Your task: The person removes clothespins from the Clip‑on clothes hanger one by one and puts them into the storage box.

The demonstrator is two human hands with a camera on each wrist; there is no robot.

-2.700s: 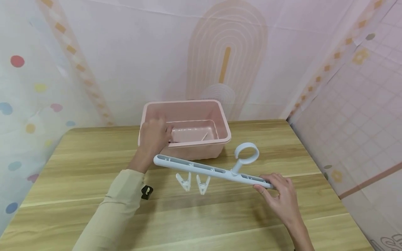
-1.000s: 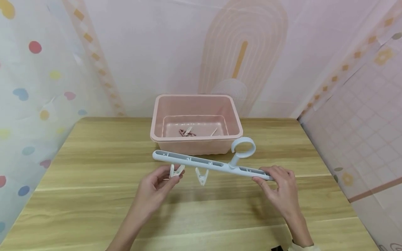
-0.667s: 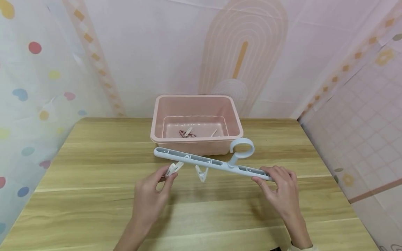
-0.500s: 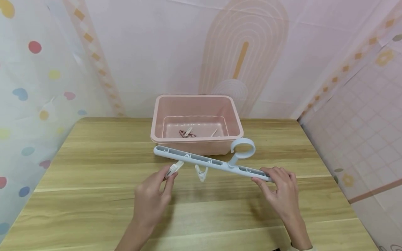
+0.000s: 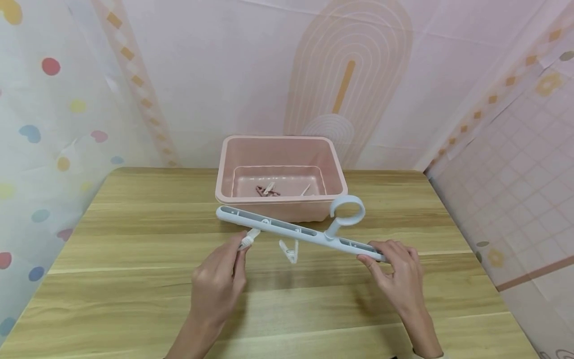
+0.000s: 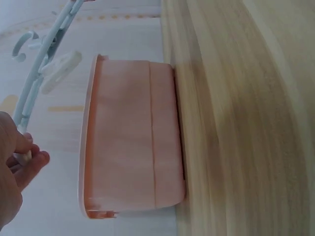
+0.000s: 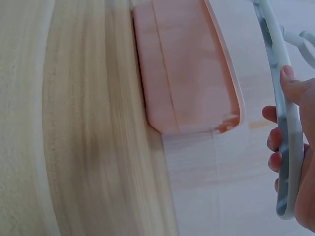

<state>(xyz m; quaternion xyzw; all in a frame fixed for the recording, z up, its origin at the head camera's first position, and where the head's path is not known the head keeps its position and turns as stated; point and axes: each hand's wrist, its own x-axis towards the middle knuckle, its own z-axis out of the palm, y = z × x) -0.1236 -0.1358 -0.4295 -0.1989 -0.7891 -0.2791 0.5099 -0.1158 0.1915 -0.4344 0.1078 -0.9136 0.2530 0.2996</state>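
Note:
A pale blue hanger [image 5: 278, 228] with a ring-shaped hook [image 5: 348, 209] is held up over the table, tilted with its left end higher. My right hand [image 5: 401, 274] grips its right end, fingers wrapped under the bar in the right wrist view. Just below the bar's left half, my left hand [image 5: 217, 279] pinches a white clip [image 5: 249, 238] between thumb and fingers. That clip's far end meets the bar's underside. A second white clip [image 5: 291, 254] dangles from the bar further right, untouched; it also shows in the left wrist view.
Behind the hanger stands a pink bin [image 5: 282, 200] on the wooden table [image 5: 148, 239]. Inside it lie a white clip [image 5: 269, 188], something reddish-brown [image 5: 260, 191] and a thin white piece [image 5: 306, 189]. A patterned sheet [image 5: 224, 75] covers the walls behind.
My left hand has come out of the bin, taken hold of the left clip and squeezed its arms together. The hanger's left end has risen slightly; the other clip has swung. My right hand keeps its grip.

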